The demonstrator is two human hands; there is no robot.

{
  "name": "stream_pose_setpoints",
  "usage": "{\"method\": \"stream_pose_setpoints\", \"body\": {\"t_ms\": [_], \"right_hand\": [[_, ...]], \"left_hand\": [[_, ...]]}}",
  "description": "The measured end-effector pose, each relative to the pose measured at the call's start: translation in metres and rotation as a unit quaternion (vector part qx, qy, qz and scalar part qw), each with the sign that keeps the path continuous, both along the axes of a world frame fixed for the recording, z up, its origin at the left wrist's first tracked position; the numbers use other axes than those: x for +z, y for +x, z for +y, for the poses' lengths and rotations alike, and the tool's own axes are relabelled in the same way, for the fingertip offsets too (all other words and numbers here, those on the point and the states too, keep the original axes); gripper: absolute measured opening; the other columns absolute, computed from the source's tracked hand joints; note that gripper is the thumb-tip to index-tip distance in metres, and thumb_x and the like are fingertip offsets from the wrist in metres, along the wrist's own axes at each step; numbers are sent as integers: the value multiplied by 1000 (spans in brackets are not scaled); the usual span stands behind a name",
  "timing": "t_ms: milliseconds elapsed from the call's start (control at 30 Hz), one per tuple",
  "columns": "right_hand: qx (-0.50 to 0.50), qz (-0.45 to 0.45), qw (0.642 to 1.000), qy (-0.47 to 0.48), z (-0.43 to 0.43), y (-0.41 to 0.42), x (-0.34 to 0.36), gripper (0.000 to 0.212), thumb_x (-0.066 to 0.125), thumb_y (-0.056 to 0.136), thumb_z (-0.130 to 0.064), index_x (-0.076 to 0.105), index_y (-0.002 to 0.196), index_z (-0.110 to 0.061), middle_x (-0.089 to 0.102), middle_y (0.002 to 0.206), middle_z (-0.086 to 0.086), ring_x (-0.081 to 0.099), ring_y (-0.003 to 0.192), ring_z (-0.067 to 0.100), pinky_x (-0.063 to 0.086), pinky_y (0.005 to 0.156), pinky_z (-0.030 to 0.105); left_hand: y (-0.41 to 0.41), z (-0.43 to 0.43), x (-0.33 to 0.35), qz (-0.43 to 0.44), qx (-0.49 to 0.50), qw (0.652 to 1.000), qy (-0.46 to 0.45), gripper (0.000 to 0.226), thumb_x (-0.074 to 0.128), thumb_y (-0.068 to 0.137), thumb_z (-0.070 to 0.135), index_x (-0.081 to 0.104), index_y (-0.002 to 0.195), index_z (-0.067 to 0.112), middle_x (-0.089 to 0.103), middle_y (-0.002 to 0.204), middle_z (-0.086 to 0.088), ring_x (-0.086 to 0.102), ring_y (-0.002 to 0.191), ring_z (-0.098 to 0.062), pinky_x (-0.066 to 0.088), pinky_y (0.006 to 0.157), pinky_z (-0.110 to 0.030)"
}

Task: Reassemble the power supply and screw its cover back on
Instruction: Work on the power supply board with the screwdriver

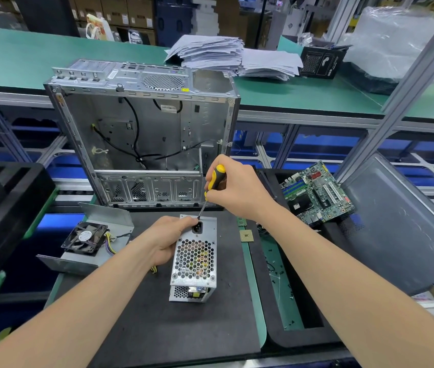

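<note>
Head view:
- Silver perforated-metal power supply box (194, 261) lies at centre frame on black-matted worktop (157, 328).
- Left hand (166, 241) grips its left edge, fingers curled over upper end.
- Right hand (237, 193) wraps yellow-black screwdriver (216, 179), tip down beside socket.
- Step: likely driving a screw there; screw too small to see.
- Next: needs shaft square, box pinned.
- Black fan (85, 237) on grey bent sheet-metal panel (77, 264), left of frame, not yet fitted.
</note>
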State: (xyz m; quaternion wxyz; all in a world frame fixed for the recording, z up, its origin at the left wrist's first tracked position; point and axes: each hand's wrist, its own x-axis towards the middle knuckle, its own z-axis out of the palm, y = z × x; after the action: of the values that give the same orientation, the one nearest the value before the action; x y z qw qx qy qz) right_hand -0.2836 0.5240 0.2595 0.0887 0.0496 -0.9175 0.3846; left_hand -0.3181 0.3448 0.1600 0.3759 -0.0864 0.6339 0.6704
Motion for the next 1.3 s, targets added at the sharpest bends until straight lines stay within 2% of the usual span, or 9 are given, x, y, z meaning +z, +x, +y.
{"method": "stream_pose_setpoints", "body": {"t_ms": [300, 433, 600, 733, 867, 1000, 1100, 1200, 1300], "right_hand": [[22, 43, 995, 91, -3, -3, 2, 29, 80, 86, -29, 53, 96, -24, 62, 71, -7, 57, 64, 10, 44, 56, 19], [46, 70, 984, 158, -9, -6, 6, 31, 75, 92, -39, 51, 93, -19, 58, 68, -5, 54, 64, 16, 43, 56, 28], [139, 34, 982, 127, -8, -6, 16, 16, 62, 90, -14, 58, 102, -24, 63, 85, -5, 54, 72, 9, 42, 63, 22], [176, 28, 967, 183, -6, -6, 24, 8, 64, 96, -15, 61, 100, -21, 66, 79, -6, 60, 70, 9, 50, 64, 25], [75, 11, 964, 255, -11, -15, 26, 31, 67, 98, -42, 55, 86, -17, 57, 71, -2, 50, 65, 7, 50, 59, 36], [-81, -31, 943, 322, -20, -21, 24, 59, 57, 99, -62, 32, 66, -19, 39, 66, 1, 43, 65, 24, 23, 47, 31], [-104, 6, 916, 386, -26, -18, 23, 62, 44, 101, -68, 35, 65, -19, 41, 65, 0, 42, 57, 21, 24, 47, 31], [31, -9, 953, 302, -17, -14, 28, 30, 53, 102, -50, 55, 95, -21, 55, 93, -1, 59, 80, 23, 50, 66, 39], [205, -22, 943, 262, -8, -9, 42, 15, 58, 99, -16, 56, 111, -24, 51, 111, -5, 57, 91, 14, 51, 81, 35]], "left_hand": [[-1, 1, -1, -4, -1, 1000, -4, 33, 68, 96, 17, 68, 118, -7, 75, 108, -28, 72, 95, -39, 54, 101, -59], [0, 1, -1, 5, 0, 1000, -5, 32, 69, 97, 19, 69, 117, -6, 75, 107, -27, 72, 92, -37, 57, 97, -55], [1, 1, 1, 11, 1, 1000, -10, 32, 69, 98, 19, 70, 116, -7, 76, 104, -26, 73, 81, -33, 60, 81, -45], [1, 0, 1, 11, 1, 1000, -8, 33, 69, 98, 19, 70, 117, -8, 75, 106, -27, 72, 89, -35, 57, 92, -51], [2, 1, 0, 18, 0, 1000, -11, 35, 69, 98, 20, 70, 117, -9, 75, 104, -27, 72, 91, -36, 57, 95, -54], [3, 2, 0, 22, 3, 1000, -17, 37, 69, 98, 21, 68, 118, -10, 76, 102, -27, 73, 87, -35, 58, 92, -53], [2, 2, 0, 25, 3, 999, -19, 37, 69, 98, 21, 68, 119, -9, 76, 102, -27, 73, 86, -35, 59, 89, -50], [1, -1, 0, 30, -1, 999, -15, 34, 67, 99, 20, 69, 118, -9, 75, 104, -28, 71, 92, -37, 56, 94, -53], [0, -3, 1, 24, -5, 1000, -3, 32, 68, 99, 17, 69, 117, -9, 74, 108, -29, 69, 99, -39, 53, 101, -55]]}}
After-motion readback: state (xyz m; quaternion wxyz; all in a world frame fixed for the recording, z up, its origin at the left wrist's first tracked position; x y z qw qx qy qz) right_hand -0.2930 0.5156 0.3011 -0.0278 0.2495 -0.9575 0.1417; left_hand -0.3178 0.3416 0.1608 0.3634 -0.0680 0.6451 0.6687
